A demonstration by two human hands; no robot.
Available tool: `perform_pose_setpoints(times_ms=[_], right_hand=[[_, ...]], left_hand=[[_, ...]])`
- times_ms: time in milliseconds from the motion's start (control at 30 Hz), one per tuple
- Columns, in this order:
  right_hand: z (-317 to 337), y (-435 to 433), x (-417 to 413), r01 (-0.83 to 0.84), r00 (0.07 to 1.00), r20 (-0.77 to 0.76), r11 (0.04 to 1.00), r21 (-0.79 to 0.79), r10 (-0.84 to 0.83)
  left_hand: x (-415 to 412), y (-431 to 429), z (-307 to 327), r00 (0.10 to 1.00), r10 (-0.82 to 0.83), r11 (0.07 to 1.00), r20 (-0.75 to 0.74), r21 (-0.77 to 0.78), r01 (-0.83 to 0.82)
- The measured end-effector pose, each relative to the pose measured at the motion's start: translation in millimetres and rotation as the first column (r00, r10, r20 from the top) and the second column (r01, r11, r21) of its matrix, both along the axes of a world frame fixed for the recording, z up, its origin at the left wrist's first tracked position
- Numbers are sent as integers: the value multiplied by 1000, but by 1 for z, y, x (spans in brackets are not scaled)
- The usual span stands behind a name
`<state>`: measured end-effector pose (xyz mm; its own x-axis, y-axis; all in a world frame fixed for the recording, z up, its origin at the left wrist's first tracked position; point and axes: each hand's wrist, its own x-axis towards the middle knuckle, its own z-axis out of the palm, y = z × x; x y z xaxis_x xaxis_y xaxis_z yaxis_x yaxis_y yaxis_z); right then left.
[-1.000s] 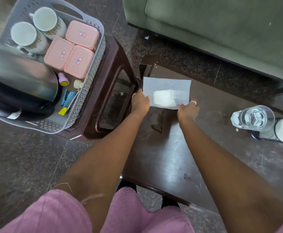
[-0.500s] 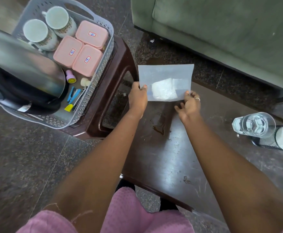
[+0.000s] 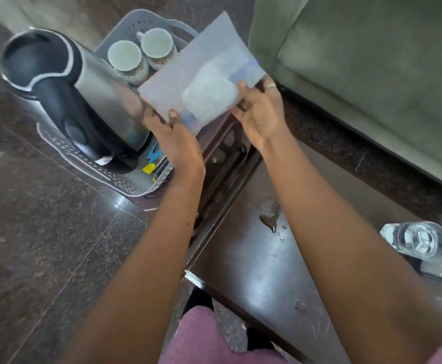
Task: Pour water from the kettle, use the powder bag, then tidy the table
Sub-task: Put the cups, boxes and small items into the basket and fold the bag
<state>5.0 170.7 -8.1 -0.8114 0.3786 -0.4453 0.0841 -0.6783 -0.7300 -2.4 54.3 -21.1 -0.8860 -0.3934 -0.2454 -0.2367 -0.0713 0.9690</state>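
Translucent plastic, the bag of white powder hangs in the air over the basket, tilted; no writing on it can be read. The left hand pinches its lower corner in a closed grip, the right hand clamps its right edge. Behind it stand two cups, beside them the steel kettle. A puddle lies on the dark worktop, a glass at its right edge.

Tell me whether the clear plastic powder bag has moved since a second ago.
Yes. The clear plastic powder bag has left the dark wooden table and now sits over the grey plastic basket, held by both hands.
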Motion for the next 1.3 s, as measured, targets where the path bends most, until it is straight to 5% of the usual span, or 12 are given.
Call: perform_pose_setpoints(times_ms=[100, 267, 433, 567, 667, 767, 900, 1033, 1133, 1233, 1300], right_hand=[[8, -20, -30, -33, 992, 128, 965, 260, -1], [-5, -28, -55, -224, 913, 397, 696, 682, -95], [-16, -29, -65, -335, 889, 441, 482, 810, -125], [-21, -31, -78, -489, 862, 507, 244, 837, -13], [-28, -31, -89, -566, 824, 556, 195, 801, 109], [-33, -33, -86, -586, 810, 584, -95, 805, -51], [-38, -35, -75, -509, 857, 506, -323, 798, -100], [-45, -37, -72, -664, 719, 695, -305, 683, -10], [-47, -37, -73, -694, 678, 735, -319, 645, 10], [-43, -33, -71, -636, 741, 668, -249, 730, 69], [-45, -34, -56, -511, 840, 539, -243, 825, 64]], left_hand=[[-12, -12, -4, 993, 46, 997, 104, -62, -40], [-26, -25, -15, 926, -50, 982, 374, -148, 113], [-38, -35, -23, 861, -170, 953, 480, -144, 268], [-48, -41, -25, 848, -157, 888, 507, -304, 346], [-53, -40, -24, 862, -145, 871, 485, -351, 344], [-54, -38, -21, 840, -120, 909, 528, -283, 308], [-47, -20, -6, 830, 8, 955, 558, -250, 159], [-40, -3, 5, 926, -165, 746, 338, -571, 342], [-51, -10, -9, 788, -402, 415, 466, -675, 610], [-59, -17, -20, 666, -438, 247, 603, -632, 735], [-56, -16, -18, 724, -418, 263, 549, -689, 675]])
